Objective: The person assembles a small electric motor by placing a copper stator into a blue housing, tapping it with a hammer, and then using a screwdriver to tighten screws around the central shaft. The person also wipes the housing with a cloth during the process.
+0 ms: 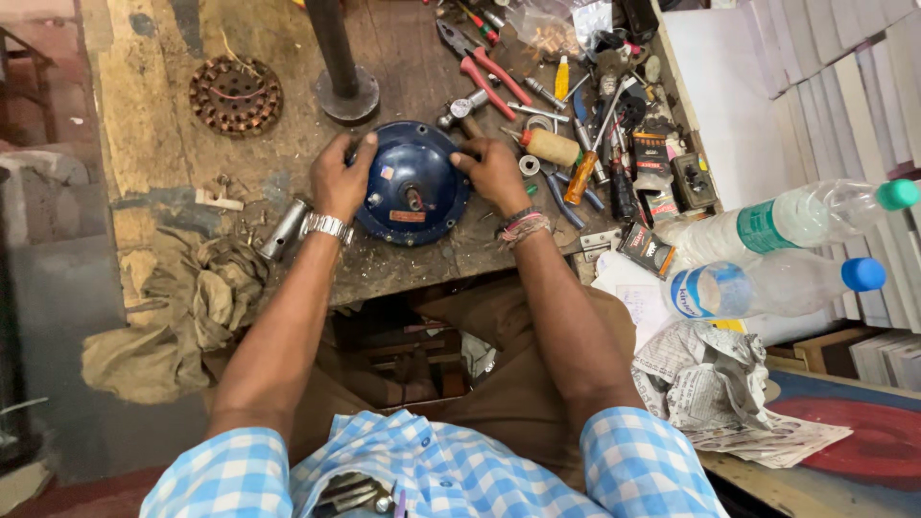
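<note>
A round dark blue motor housing point(413, 182) with a short shaft in its middle lies on the worn wooden workbench point(163, 125). My left hand point(341, 177) grips its left rim, a metal watch on that wrist. My right hand point(494, 173) grips its right rim, with thread bands around the wrist. Both hands press against the housing's edge.
A copper-wound stator point(235, 94) lies at the back left, beside a metal post on a round base point(341, 72). Pliers, screwdrivers and a hammer point(537, 105) crowd the right. Two plastic bottles point(767, 254), crumpled newspaper point(715, 384), a rag point(192, 307) and a metal tube point(285, 230) lie nearby.
</note>
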{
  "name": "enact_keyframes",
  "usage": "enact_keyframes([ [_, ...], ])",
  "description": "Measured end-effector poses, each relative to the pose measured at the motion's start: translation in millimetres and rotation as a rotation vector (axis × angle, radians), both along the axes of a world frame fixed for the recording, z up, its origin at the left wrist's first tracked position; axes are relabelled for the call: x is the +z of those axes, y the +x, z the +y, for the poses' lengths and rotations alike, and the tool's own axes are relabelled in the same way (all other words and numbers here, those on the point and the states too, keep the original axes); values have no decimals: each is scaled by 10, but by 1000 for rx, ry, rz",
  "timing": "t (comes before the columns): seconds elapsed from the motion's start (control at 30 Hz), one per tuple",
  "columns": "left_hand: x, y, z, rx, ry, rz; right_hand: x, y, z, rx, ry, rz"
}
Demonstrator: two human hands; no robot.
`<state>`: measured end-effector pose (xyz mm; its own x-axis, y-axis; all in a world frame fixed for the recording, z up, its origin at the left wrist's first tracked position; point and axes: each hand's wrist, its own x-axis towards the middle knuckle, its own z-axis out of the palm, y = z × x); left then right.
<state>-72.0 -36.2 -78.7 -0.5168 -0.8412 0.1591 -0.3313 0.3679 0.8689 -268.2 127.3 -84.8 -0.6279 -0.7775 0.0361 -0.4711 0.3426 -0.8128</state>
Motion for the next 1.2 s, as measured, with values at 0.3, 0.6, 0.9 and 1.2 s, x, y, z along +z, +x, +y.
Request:
enact_keyframes([
  [0.3, 45, -11, 125, 37, -4, 136, 91, 22, 40, 24, 9, -92],
  [0.6, -23, -68, 178, 77, -72, 176, 116, -25, 99, 57, 13, -128],
  [0.9, 74, -56, 240, 70, -105, 204, 163, -58, 109, 93, 30, -114],
  [1.2, 87, -21, 262, 115, -17, 184, 25, 231, 25, -87, -220, -294],
])
